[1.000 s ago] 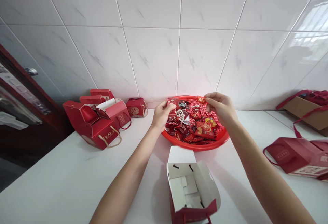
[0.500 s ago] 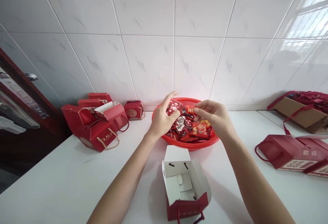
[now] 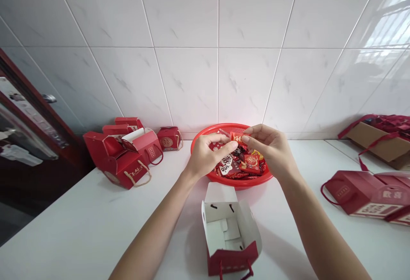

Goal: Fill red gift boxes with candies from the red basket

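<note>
In the head view, the left hand [image 3: 206, 154] is no longer holding the dotted maroon packet [image 3: 216, 146] as it was half a second ago; that packet is now lying in the red plastic basket [image 3: 238, 184]. Both hands are now meeting at the small orange-red wrapped sweet [image 3: 236, 138] — so one sweet is taking up both. The right hand [image 3: 272, 147] is pinching its right end between thumb and fingertips, narrowly; the left thumb and fingers are also closing to a narrow pinch at its left side. The sweet is being held just above the other sweets, over the basket. The open gift box [image 3: 231, 263] is standing just in front of the basket on the white counter [image 3: 160, 224], its pale inside showing no sweets.

As for writing, the small sweet is carrying pale characters, partly covered by fingers. The large maroon packet [image 3: 228, 164] is reading "SUGAR" beside bold black characters on white. A red packet [image 3: 250, 163] is showing a round gold emblem. On the left, the rope-handled box [image 3: 128, 170] is bearing gold characters, and the small red box [image 3: 168, 139] a round gold medallion. The boxes on the right [image 3: 349, 190] are showing pale panels — too blurred to read. No brand is legible.
</note>
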`<state>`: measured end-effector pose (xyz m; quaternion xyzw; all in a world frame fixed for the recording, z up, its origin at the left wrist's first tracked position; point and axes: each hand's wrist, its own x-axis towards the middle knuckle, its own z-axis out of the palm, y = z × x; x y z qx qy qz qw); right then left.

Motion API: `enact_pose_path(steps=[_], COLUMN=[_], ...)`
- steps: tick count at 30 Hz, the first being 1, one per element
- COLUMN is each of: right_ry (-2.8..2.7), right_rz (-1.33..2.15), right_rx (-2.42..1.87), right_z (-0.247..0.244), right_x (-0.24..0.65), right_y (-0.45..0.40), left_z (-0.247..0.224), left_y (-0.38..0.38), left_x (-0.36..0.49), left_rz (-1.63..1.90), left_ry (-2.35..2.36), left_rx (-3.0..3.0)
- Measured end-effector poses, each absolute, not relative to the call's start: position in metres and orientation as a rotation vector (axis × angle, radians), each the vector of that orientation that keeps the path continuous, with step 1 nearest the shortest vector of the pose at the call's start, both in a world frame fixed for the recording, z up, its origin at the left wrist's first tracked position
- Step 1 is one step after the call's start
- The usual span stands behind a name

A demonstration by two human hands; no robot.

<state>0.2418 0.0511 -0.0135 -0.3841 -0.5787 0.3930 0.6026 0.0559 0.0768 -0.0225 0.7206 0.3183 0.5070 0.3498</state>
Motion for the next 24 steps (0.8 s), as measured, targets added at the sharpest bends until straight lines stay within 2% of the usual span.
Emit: enact_pose_path(steps=[11,16,24], right_ry=[-1.356,-1.468,-1.623], right_rz=[1.154,1.220,1.102], right_rx=[-0.749,-0.728,-0.749], right_z=[-0.015,-0.012,-0.010], right_x=[0.259,0.259,0.250], right_y=[0.058,0.053,0.044], left_z=[-0.014,-0.014,-0.013], left_y=[0.077,0.076,0.077], left_x=[0.047,0.045,0.041], left_rz=[1.121,1.140,1.116], left_ry=[0.668,0.690,0.674], left_rx=[1.977,1.987,2.117])
